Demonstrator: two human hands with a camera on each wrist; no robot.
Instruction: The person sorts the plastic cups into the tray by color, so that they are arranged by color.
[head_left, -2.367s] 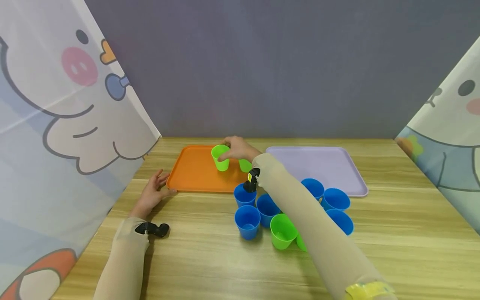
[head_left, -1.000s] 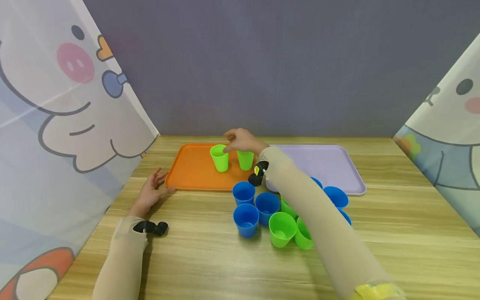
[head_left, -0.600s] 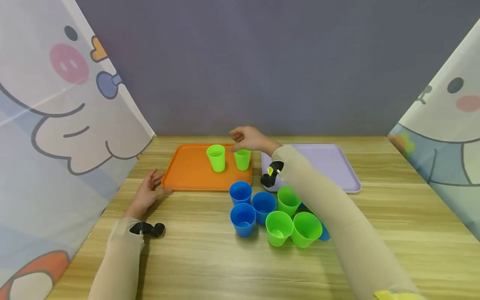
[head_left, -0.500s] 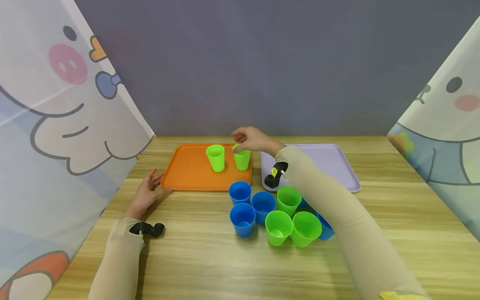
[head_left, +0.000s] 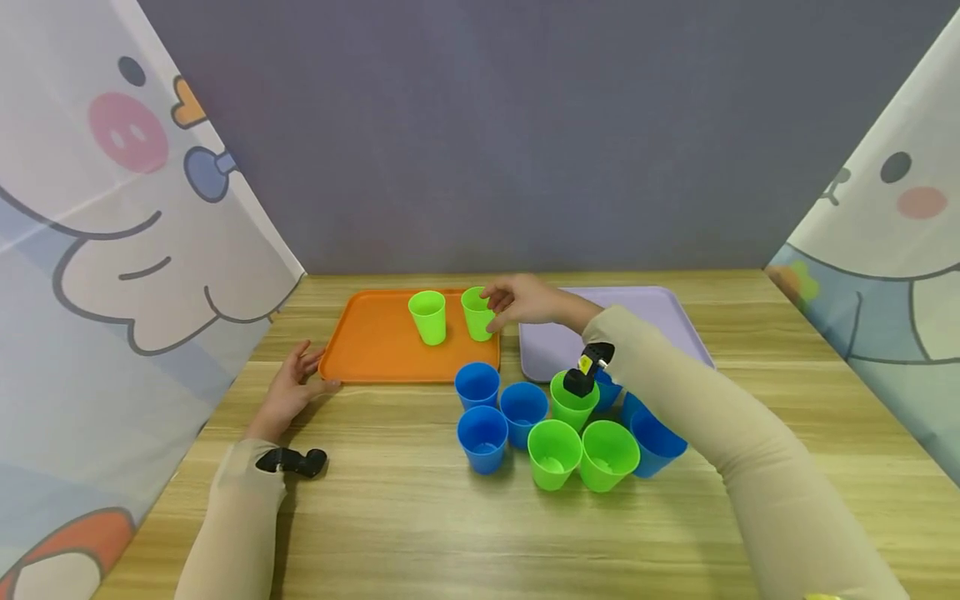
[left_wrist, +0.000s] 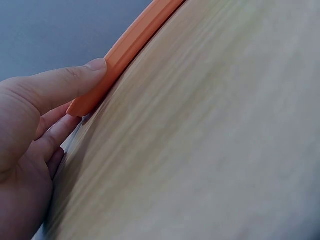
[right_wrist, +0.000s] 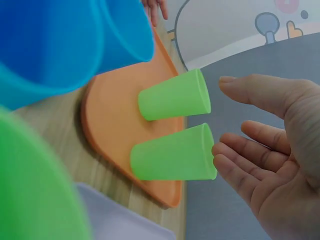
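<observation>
Two green cups stand upright on the orange tray. The left one has no hand on it; the other is nearest my right hand. That hand is empty, its fingers loosely bent. In the right wrist view, the right hand has thumb and fingers apart beside the cup rims; whether a fingertip touches a rim I cannot tell. My left hand lies at the tray's near left corner. In the left wrist view, its thumb rests against the orange rim, with straight fingers beyond the corner.
Several blue cups and three green cups stand grouped on the wooden table, in front of the trays. A lilac tray lies right of the orange one, partly behind my right arm. A grey wall rises behind.
My right hand has let go of the left green cup on the orange tray and moved right, past the other one. The view has shifted slightly. My left hand stays at the tray corner.
</observation>
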